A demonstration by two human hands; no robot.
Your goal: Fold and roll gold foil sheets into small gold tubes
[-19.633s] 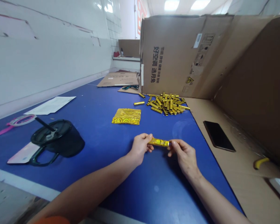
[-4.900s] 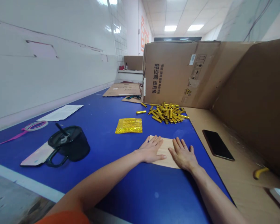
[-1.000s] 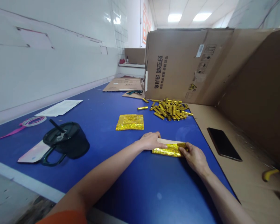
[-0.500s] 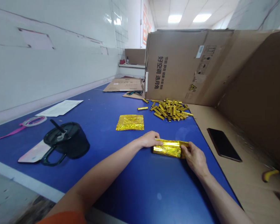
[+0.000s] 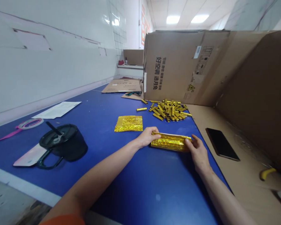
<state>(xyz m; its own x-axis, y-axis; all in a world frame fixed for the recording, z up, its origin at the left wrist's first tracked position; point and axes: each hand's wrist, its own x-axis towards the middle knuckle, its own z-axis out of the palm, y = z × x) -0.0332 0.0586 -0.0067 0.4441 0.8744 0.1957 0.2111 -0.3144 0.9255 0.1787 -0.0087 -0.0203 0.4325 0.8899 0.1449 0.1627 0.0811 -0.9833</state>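
A shiny gold foil sheet (image 5: 170,142), bent over lengthwise, is held just above the blue table (image 5: 140,181). My left hand (image 5: 148,137) pinches its left end, the thumb lying along the near face. At the right end my right hand (image 5: 199,153) grips it between thumb and fingers. Another gold foil piece (image 5: 128,123) lies flat on the table, beyond my left hand. Farther back, a heap of small gold foil tubes (image 5: 170,111) is piled against the carton, and a single gold tube (image 5: 141,109) lies to its left.
A dark mug (image 5: 64,142) with a straw stands at left beside a pale phone-shaped thing (image 5: 29,155), a tape roll (image 5: 31,123) and a paper sheet (image 5: 58,110). A large carton (image 5: 178,65) rises behind. At right lie a black phone (image 5: 222,143) and a banana (image 5: 267,173).
The foil sheet has been turned in my hands: its creased face was showing, and now a smooth, rounded face is toward me. My right hand has opened its grip slightly wider. The view has shifted slightly.
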